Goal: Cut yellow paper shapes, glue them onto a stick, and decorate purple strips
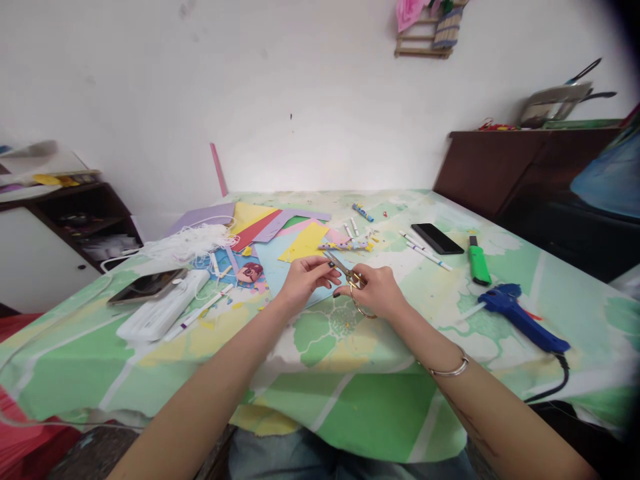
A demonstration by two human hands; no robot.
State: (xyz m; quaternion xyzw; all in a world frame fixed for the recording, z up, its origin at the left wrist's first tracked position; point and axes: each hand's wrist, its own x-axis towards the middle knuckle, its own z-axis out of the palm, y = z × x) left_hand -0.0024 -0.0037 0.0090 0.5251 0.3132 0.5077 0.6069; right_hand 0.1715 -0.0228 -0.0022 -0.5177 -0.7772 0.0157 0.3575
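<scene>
My right hand (379, 289) grips a pair of scissors (345, 267) by its gold handles, fingers in the loops. The blades point up and left, toward my left hand (309, 280). That hand is closed in a pinch close to the blade tips; whatever lies between its fingers is too small to make out. Just beyond it are a yellow paper sheet (304, 241) and a light blue sheet (270, 261). Behind the scissors lies a purple strip with yellow stars (345, 246).
At right lie a black phone (437, 239), white markers (426, 255), a green highlighter-like object (479, 261) and a blue glue gun (523, 317) with a cord. At left are tangled white string (193, 241), another phone (147, 286) and a white power strip-like box (163, 308).
</scene>
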